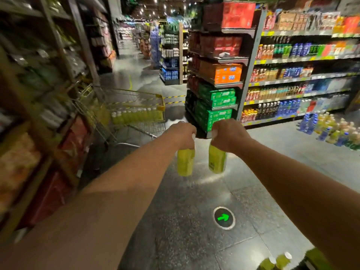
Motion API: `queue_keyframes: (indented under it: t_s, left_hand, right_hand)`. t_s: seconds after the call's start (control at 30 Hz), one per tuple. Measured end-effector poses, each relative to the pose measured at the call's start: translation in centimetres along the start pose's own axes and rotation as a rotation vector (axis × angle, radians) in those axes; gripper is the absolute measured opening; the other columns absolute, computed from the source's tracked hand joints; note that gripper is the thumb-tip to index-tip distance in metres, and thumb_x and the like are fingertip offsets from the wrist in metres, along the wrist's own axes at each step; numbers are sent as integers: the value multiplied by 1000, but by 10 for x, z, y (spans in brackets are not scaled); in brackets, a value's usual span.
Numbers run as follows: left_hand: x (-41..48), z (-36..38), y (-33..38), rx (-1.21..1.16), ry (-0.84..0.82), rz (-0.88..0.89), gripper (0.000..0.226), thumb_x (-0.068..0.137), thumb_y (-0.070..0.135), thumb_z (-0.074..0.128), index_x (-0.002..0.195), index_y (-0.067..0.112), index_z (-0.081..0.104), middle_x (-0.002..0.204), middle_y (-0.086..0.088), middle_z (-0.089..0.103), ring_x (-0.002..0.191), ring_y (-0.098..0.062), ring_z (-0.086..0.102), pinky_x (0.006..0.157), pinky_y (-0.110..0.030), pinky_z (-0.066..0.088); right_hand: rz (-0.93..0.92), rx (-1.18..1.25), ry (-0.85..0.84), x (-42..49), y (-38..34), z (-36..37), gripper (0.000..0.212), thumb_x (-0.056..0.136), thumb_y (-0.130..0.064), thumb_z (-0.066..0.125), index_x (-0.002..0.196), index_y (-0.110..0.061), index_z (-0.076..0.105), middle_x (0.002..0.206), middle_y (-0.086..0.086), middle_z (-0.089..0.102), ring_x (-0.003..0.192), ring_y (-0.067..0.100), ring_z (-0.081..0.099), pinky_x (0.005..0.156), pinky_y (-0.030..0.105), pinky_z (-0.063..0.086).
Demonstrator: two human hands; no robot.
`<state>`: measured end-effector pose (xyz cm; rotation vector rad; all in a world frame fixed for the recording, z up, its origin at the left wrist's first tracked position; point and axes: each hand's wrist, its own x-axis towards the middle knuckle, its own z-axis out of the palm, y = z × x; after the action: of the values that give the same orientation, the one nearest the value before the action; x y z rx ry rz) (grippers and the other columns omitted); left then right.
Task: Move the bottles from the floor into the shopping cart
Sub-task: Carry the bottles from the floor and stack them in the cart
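My left hand (184, 133) grips the neck of a yellow-green bottle (185, 162) that hangs upright above the floor. Beside it, my right hand (228, 134) grips a second yellow-green bottle (217, 160) the same way. Both arms are stretched forward. A yellow wire shopping cart (140, 98) stands ahead and to the left, with a row of several yellow-green bottles (134, 115) inside it. Two more yellow-green bottles (276, 261) stand on the floor at the bottom edge, close to me.
Shelving with packaged goods runs along the left (39, 94). A stack of red, orange and green drink cases (216, 75) stands just beyond my hands. Drink shelves fill the right wall, with a cluster of blue and yellow bottles (331, 131) on the floor. A green arrow marker (223, 218) is on the floor tiles.
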<state>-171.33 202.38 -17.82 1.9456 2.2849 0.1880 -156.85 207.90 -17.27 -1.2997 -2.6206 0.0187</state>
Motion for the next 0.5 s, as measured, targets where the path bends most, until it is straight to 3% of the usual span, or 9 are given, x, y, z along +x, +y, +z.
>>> queue_keyframes:
  t_s: [0.17,0.43,0.5]
  left_hand:
    - [40,-23,-76,-42,35,-171,36,82,14,66,118,14,59,123,-12,55,109,-30,54,78,-30,44]
    - [100,-46,-217,-87,50,-348,55,81,19,72,132,18,53,134,-7,53,117,-26,52,85,-28,44]
    - [119,-56,-258,-55,50,-358,54,80,19,73,131,19,55,132,-8,54,116,-26,53,81,-28,43]
  right_hand:
    - [-143,2,-11,94,-40,11,30,79,-20,62,108,-13,68,109,13,66,103,33,60,80,32,49]
    - [-278,70,-42,235,-141,65,36,75,-21,63,111,-19,66,111,9,66,106,32,60,82,31,49]
    - [-305,55,-53,273,-170,79,36,76,-23,63,112,-18,65,111,8,66,105,31,60,80,30,48]
